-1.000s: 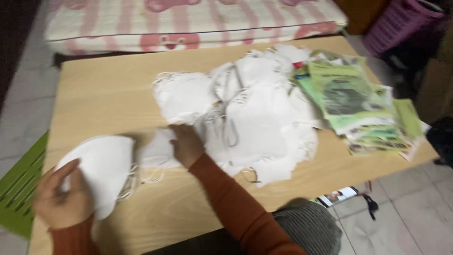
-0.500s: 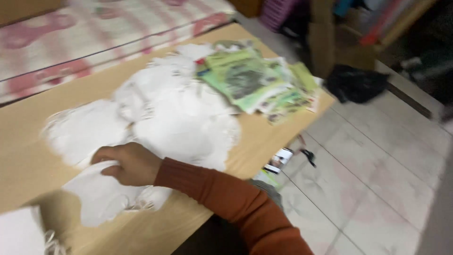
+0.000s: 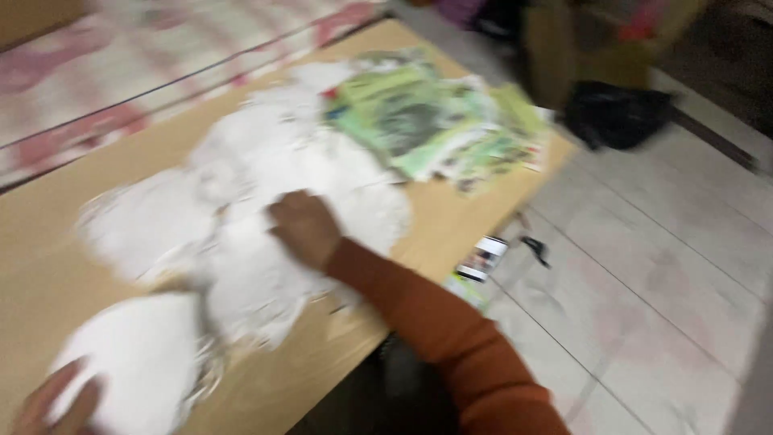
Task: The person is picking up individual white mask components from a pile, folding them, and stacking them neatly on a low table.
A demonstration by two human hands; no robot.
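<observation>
Both hands on white masks: right hand (image 3: 304, 227) on pile (image 3: 266, 193); left hand (image 3: 56, 403) on stack (image 3: 137, 354).

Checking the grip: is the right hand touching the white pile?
Touching. The head view shows the right hand resting palm-down directly on the white pile, no gap.

The table (image 3: 48, 242) is crowded through its middle: a heap of white masks (image 3: 266, 185) runs from the near edge toward the far end, where a pile of green packets (image 3: 427, 121) blocks the corner. The right hand (image 3: 304, 227) rests on the heap; the left hand (image 3: 56, 403) holds 1 stack (image 3: 137, 354) at the near left. Bare wood lies open along the far left side and in a strip by the right edge.
</observation>
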